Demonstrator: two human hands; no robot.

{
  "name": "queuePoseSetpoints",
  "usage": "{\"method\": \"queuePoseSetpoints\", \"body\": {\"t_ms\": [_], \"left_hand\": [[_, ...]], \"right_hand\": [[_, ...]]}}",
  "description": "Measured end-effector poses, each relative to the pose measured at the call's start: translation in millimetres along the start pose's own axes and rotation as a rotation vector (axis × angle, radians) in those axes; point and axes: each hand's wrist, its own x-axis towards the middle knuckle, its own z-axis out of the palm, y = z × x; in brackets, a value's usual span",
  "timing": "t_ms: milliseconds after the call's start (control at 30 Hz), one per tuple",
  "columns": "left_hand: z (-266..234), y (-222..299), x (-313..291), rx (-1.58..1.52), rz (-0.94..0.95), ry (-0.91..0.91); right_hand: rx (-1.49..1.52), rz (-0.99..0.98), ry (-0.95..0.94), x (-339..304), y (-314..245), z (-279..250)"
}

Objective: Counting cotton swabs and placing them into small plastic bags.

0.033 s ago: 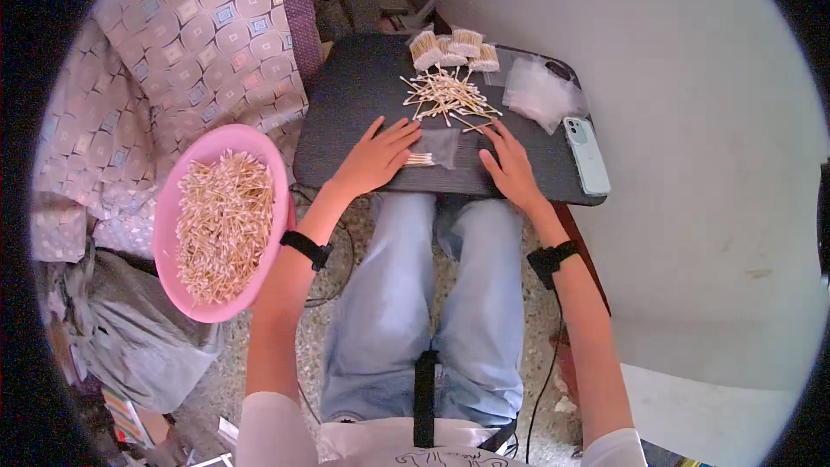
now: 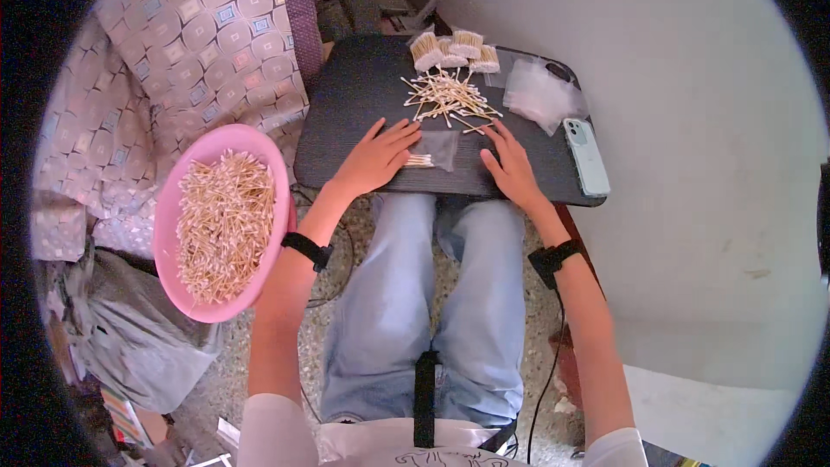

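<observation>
A small clear plastic bag (image 2: 444, 146) lies flat near the front of the black table (image 2: 341, 95), with a few cotton swabs (image 2: 422, 160) showing in its lower part. My left hand (image 2: 377, 158) rests on the table with fingers stretched out, covering the bag's left side. How many swabs lie under it is hidden. To the right of the bag, my right hand (image 2: 513, 166) lies palm down, fingers extended and holding nothing. Its fingertips reach the near right edge of a loose pile of cotton swabs (image 2: 450, 97).
Several swab-filled bags (image 2: 467, 45) stand behind the pile. Flat clear bags (image 2: 538, 93) are stacked at the table's right, beside a pale green phone (image 2: 587, 156). A pink basin (image 2: 164, 246) full of swabs sits left of my left forearm. A pale wall (image 2: 692, 164) borders the right.
</observation>
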Motion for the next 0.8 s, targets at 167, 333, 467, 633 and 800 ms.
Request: {"method": "queuePoseSetpoints", "body": {"t_ms": [167, 333, 467, 633, 800], "left_hand": [[5.9, -14.4, -1.3, -0.318, -0.154, 0.155], [9.4, -12.2, 0.2, -0.278, -0.129, 0.127], [8.0, -15.0, 3.9, -0.343, -0.122, 0.120], [5.7, -16.4, 1.9, -0.453, -0.182, 0.251], [4.2, -15.6, 2.2, -0.454, -0.214, 0.270]], "right_hand": [[-0.053, -0.117, 0.028, 21.3, -9.5, 0.9], [-0.393, -0.111, -0.009, 52.9, -29.1, 0.3], [-0.379, 0.009, -0.047, 73.6, -2.0, 14.2], [-0.261, 0.057, -0.040, 75.5, 20.6, 26.3], [-0.185, 0.007, 0.109, 72.5, 23.3, 32.4]]}}
